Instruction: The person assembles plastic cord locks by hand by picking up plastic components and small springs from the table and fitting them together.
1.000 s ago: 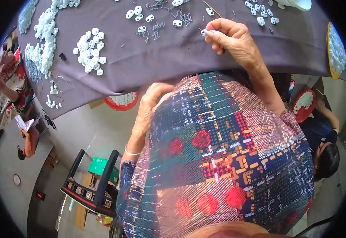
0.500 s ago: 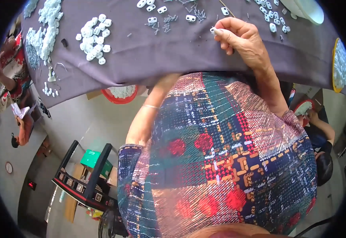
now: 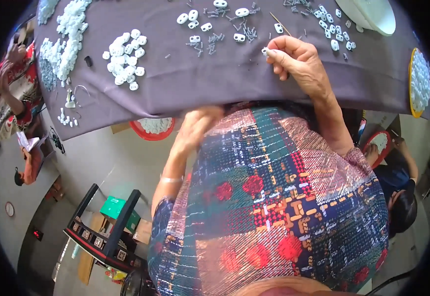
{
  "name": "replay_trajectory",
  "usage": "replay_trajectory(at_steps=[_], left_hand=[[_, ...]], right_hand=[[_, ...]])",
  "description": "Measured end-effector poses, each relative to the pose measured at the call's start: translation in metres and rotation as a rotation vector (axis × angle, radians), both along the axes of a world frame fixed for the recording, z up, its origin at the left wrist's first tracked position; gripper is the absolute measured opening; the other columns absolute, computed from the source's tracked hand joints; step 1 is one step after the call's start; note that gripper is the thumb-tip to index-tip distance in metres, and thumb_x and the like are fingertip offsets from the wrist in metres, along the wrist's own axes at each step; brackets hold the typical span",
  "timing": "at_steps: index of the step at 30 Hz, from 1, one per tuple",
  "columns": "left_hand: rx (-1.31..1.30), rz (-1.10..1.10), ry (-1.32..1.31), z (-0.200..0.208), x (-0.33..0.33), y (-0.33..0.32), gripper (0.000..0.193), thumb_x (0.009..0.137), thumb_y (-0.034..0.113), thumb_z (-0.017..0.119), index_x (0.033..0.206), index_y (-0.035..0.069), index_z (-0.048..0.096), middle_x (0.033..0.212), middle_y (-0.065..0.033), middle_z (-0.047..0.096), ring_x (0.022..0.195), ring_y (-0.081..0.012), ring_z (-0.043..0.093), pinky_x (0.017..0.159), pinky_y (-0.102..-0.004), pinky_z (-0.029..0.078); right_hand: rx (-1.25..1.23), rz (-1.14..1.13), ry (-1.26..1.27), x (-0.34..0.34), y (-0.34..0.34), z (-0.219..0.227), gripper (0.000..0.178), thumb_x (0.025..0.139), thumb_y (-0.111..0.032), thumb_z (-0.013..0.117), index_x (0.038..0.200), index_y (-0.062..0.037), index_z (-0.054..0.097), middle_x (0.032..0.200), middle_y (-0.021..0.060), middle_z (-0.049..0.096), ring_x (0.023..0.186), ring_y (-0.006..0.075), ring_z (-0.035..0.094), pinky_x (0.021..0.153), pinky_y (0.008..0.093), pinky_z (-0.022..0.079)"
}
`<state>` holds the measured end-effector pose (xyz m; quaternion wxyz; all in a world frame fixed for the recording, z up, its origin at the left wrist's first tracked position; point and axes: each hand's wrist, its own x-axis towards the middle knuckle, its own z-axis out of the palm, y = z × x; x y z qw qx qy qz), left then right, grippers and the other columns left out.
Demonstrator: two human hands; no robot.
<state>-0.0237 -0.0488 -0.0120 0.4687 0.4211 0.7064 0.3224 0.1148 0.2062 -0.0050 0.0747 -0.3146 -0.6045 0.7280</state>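
Note:
My right hand [image 3: 301,61] is over the table's near part, thumb and forefinger pinching a small white plastic cord lock [image 3: 265,51]. A thin tan stick [image 3: 280,23] runs toward the back of that hand; I cannot tell whether it is held. Loose white cord locks [image 3: 239,37] and small grey springs [image 3: 212,43] lie beyond the hand. My left hand [image 3: 202,123] is at the table's front edge, over my lap, its fingers smeared by motion. Left of centre on the table sits a heap of white cord locks [image 3: 125,58].
A large pile of pale plastic parts [image 3: 69,39] covers the table's left end. At the right stand a white bowl [image 3: 380,17] and a yellow-rimmed tray [image 3: 413,81] of pale parts. A red basin [image 3: 141,130] is below the front edge. Other people sit left and right.
My left hand has come out from below the table edge into view. The table's contents have shifted down in the picture. My right hand keeps its pinch on the cord lock.

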Motion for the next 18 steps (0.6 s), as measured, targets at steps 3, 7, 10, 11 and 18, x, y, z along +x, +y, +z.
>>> replay_trajectory(at_steps=[3,7,10,11,18], left_hand=[[-0.113,0.411,-0.203,0.031,0.012,-0.003,0.016,0.09,0.007,0.045,0.1,-0.002,0.055,0.091,-0.0108,0.062,0.077,-0.0163,0.06,0.07,-0.0311,0.048],[0.181,0.46,0.3,0.04,0.008,0.053,0.011,0.083,-0.003,0.05,0.092,0.001,0.056,0.088,-0.012,0.061,0.077,-0.0217,0.059,0.07,-0.0331,0.048],[0.507,0.233,0.731,0.011,-0.006,0.101,0.02,0.075,-0.004,0.057,0.093,0.003,0.057,0.091,-0.0122,0.06,0.084,-0.0265,0.056,0.074,-0.0352,0.046],[0.595,0.161,0.871,0.006,-0.007,0.112,0.026,0.07,-0.003,0.062,0.095,0.004,0.058,0.092,-0.012,0.06,0.088,-0.0287,0.055,0.077,-0.0365,0.045],[0.425,0.415,0.976,0.002,0.003,0.086,0.036,0.06,0.005,0.073,0.094,0.008,0.061,0.095,-0.007,0.056,0.092,-0.0271,0.049,0.08,-0.0374,0.04]], right_hand=[[-0.006,-0.018,-0.018,0.001,0.001,0.002,0.017,0.087,-0.016,0.058,0.095,-0.0008,0.059,0.075,0.0013,0.06,0.058,0.0027,0.052,0.047,0.016,0.042],[0.023,-0.016,-0.019,0.001,-0.002,0.006,0.017,0.087,-0.016,0.058,0.096,-0.0011,0.059,0.075,0.0009,0.06,0.058,0.0024,0.052,0.048,0.0158,0.042],[-0.013,-0.008,-0.006,-0.001,-0.005,0.005,0.017,0.087,-0.016,0.058,0.096,-0.0013,0.059,0.075,0.0005,0.06,0.058,0.0023,0.052,0.048,0.0157,0.042],[-0.03,-0.018,0.005,-0.001,-0.006,0.004,0.017,0.087,-0.016,0.057,0.096,-0.0014,0.059,0.075,0.0006,0.06,0.058,0.0023,0.052,0.048,0.0157,0.042],[-0.044,-0.044,0.003,0.003,-0.003,0.002,0.017,0.088,-0.016,0.057,0.095,-0.0015,0.059,0.075,0.0009,0.06,0.058,0.0028,0.053,0.048,0.0159,0.043]])
